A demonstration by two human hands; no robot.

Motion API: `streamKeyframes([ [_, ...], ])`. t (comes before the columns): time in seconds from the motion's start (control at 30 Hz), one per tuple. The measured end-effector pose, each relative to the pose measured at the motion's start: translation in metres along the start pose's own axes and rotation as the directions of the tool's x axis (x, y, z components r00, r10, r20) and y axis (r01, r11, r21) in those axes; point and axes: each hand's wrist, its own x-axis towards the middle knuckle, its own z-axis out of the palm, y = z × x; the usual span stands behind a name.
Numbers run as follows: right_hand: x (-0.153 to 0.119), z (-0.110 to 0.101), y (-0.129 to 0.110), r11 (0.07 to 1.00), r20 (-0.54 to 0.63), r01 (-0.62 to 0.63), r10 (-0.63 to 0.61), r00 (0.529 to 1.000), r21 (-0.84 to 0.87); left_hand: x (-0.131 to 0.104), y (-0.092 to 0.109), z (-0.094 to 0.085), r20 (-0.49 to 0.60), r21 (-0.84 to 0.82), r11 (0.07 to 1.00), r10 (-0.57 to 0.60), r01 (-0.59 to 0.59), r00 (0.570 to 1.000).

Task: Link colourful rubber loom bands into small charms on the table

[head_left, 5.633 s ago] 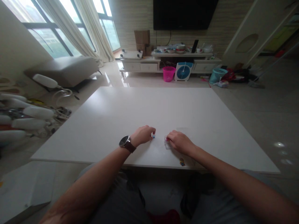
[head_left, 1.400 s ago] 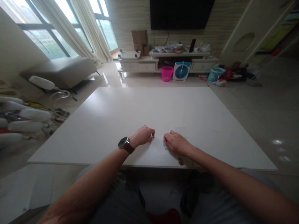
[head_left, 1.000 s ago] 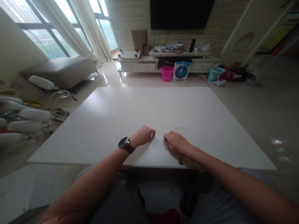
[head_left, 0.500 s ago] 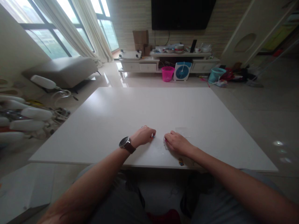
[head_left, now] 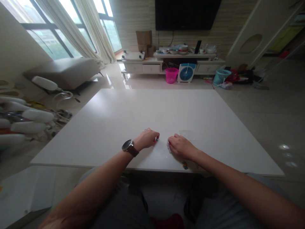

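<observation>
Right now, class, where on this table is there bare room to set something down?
The white table is bare beyond both hands and out to each side edge. It is crowded only near the front edge, around the left hand, right hand and small coloured pieces.

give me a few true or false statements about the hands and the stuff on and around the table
1. Both hands rest on the white table. True.
2. The left hand wears a wristwatch at its wrist. True.
3. The right hand is raised high above the table. False: it rests on the tabletop, fingers curled over a small pink piece.
4. A small blue piece shows at the left fingertips. True.
5. The basket in front of the TV stand is green. False: it is pink.
</observation>
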Motion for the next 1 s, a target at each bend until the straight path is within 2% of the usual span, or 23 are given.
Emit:
streamKeyframes([
  [0.27,0.000,-0.001,0.000,1.000,-0.024,0.016,-0.016,1.000,-0.005,0.000,0.003,0.002,0.018,-0.002,1.000,0.008,-0.008,1.000],
  [0.67,-0.002,-0.008,0.000,1.000,-0.005,0.010,-0.010,1.000,0.013,-0.003,-0.001,-0.007,0.001,-0.056,0.998,-0.018,0.018,1.000],
  [0.87,-0.002,-0.006,0.003,0.999,-0.034,0.012,-0.010,0.999,0.050,0.000,0.005,-0.011,-0.011,-0.066,0.998,-0.009,0.008,1.000],
  [1.0,-0.001,-0.007,0.003,0.997,-0.080,0.010,-0.004,0.997,0.077,0.002,0.008,-0.012,-0.034,-0.076,0.996,0.037,-0.040,0.999],
])
